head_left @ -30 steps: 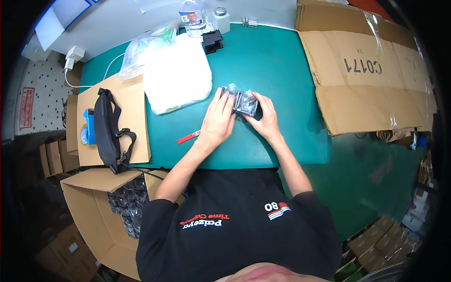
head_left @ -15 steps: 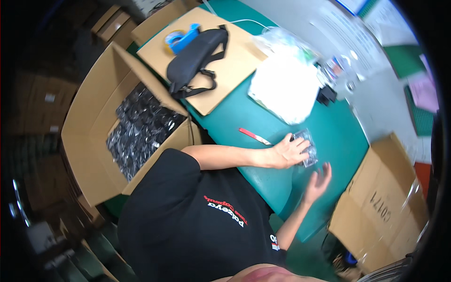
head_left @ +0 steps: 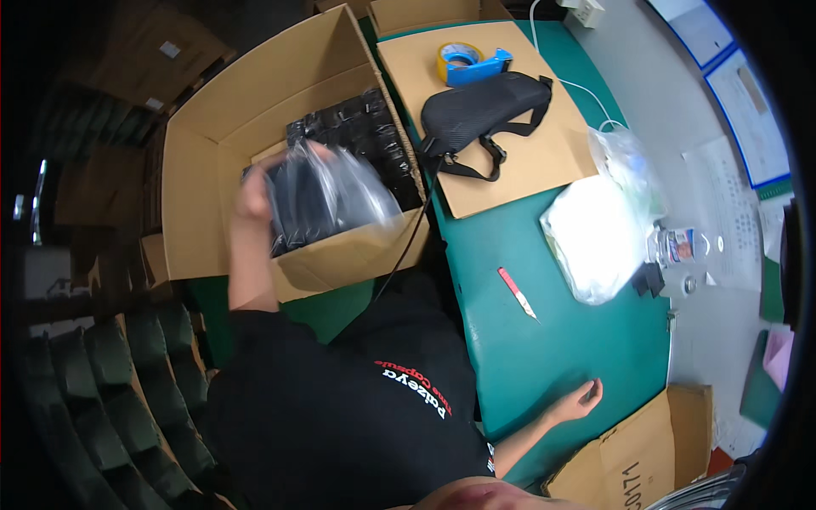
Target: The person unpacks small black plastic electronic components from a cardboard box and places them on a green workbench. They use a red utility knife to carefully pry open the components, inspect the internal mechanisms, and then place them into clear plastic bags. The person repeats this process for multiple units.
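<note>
My left hand (head_left: 253, 200) is over the open cardboard carton (head_left: 200, 183) on the left, with its fingers closed around a clear plastic bag (head_left: 344, 191). The bag is blurred by motion. Something dark shows through it, and I cannot make out whether that lies in the bag or beneath it. Several black plastic-wrapped packs (head_left: 361, 123) sit in rows inside the carton. On the right, my right hand (head_left: 578, 401) hangs over the green table (head_left: 544, 365), its fingers loosely curled and apart, with nothing visible in them.
A red utility knife (head_left: 514, 291) lies on the table. Behind it, a flat cardboard piece (head_left: 544, 161) bears a black waist bag (head_left: 476, 110) and a blue tape dispenser (head_left: 480, 68). A white plastic-wrapped bundle (head_left: 595, 238) is near the wall; another carton (head_left: 629, 459) stands front right.
My left hand has left the clear plastic pack's place on the table and is now over the left carton with a clear bag. My right hand has drawn back toward me. The view has turned leftward.
</note>
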Available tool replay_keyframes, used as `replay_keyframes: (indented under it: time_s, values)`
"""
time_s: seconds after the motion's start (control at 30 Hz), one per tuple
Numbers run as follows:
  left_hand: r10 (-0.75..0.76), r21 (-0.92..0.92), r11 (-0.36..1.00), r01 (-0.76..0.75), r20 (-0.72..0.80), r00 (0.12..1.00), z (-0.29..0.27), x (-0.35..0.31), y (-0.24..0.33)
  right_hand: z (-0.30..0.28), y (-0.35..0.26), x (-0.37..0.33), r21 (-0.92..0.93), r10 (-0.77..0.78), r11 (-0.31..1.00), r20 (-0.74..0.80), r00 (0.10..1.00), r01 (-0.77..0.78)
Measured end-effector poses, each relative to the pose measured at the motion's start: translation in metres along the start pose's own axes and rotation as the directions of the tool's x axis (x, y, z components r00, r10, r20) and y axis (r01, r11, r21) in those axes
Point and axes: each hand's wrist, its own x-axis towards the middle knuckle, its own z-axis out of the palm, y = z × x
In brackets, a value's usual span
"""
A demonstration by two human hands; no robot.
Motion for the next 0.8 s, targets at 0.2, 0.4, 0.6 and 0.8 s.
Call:
replay_keyframes:
  time_s: [0.2,0.4,0.6,0.8]
  values:
    - [0.065,0.598,0.308,0.739,-0.789,0.611,-0.248,-0.072,0.033,0.02,0.01,0.004,-0.063,-0.064,0.996,0.028,0.998,0.065]
    - [-0.028,0.464,-0.201,0.863,-0.883,0.469,-0.325,-0.072,-0.007,0.021,0.001,0.001,-0.105,-0.067,0.992,0.03,0.997,0.07]
    - [-0.079,0.427,-0.366,0.827,-0.899,0.43,-0.35,-0.04,-0.047,0.023,0.0,-0.001,-0.173,-0.068,0.982,0.023,0.997,0.071]
    - [-0.225,0.35,-0.517,0.781,-0.936,0.271,-0.383,-0.016,-0.064,0.025,0.004,-0.001,-0.246,-0.099,0.963,0.048,0.994,0.108]
